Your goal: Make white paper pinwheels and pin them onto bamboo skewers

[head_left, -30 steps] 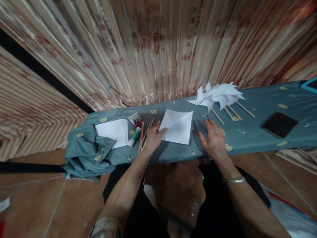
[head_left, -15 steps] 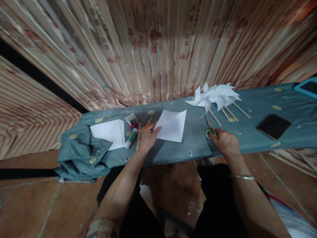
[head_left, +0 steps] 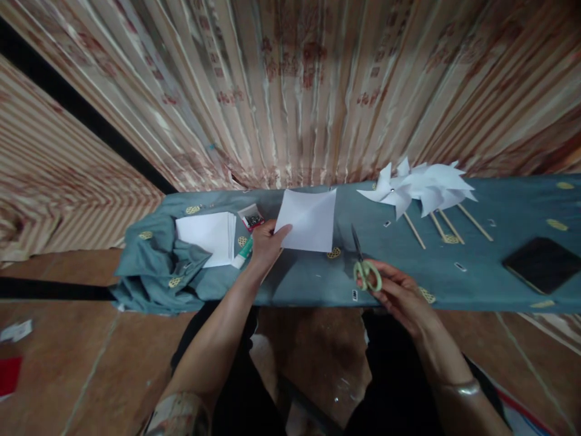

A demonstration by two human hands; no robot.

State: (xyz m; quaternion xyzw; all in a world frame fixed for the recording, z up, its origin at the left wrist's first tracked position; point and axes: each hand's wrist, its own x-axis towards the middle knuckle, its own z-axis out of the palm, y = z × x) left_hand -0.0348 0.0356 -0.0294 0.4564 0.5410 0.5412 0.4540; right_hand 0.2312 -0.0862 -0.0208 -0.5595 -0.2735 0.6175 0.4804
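My left hand pinches the left edge of a white square sheet of paper, thumb on top, and holds it above the cloth. Faint creases cross the sheet. To the right, near the table's front edge, my right hand grips scissors by their green handles, with the blades pointing away from me. A gap separates the blades from the paper. Beside my left hand lie a green and white glue stick, partly hidden, and a small open box of pins.
White paper pinwheels on wooden sticks lie at the back right. A dark phone-like slab rests at the right. A stack of white paper sits on the left of the green tablecloth. Behind the table hangs a striped curtain.
My right hand has lifted the scissors off the cloth and brought them left and toward me. My left hand has raised the sheet a little. The view has turned slightly left.
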